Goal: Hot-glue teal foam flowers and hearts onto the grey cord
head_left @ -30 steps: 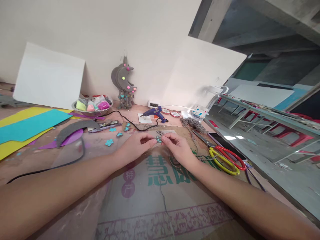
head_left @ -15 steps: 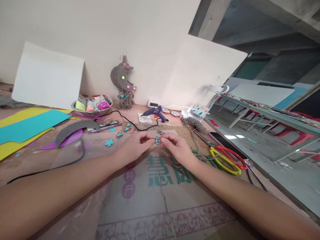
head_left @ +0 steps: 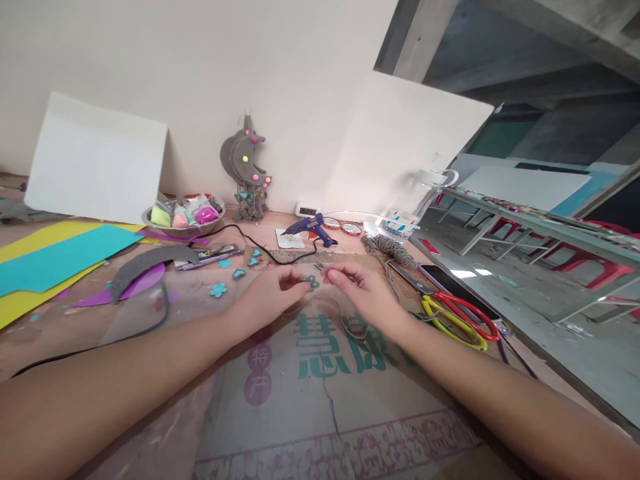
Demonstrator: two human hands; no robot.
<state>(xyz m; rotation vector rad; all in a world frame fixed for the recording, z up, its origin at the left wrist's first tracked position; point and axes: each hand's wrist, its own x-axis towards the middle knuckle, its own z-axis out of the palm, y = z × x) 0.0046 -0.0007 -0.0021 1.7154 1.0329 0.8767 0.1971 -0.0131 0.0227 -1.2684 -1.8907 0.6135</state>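
Note:
Between the thumb and fingertips of my left hand (head_left: 283, 288) is a small flower (head_left: 311, 283), greyish with some teal, its petals pointing right. My right hand (head_left: 356, 287) hovers just right of it, apart from the flower, thumb and forefinger pinched together. Whether those fingertips hold anything is too small to tell. A thin grey yarn (head_left: 345, 325) loops below both hands over the plastic-covered cardboard (head_left: 280, 427). Left of my left hand lie a teal flower cutout (head_left: 219, 290) and a teal heart (head_left: 239, 273).
Beyond my hands lies a blue glue gun (head_left: 313, 228) with a black cord. Scissors (head_left: 460, 320) with red and yellow handles, a phone (head_left: 457, 290) and a grey yarn bundle (head_left: 387, 248) are right. Coloured sheets (head_left: 65, 257) and a metal bowl (head_left: 185, 230) of bagged clay stand left.
My right fingertips have come off the flower and shifted slightly right. The flower stays in my left hand, now more exposed and turned to a greyer side.

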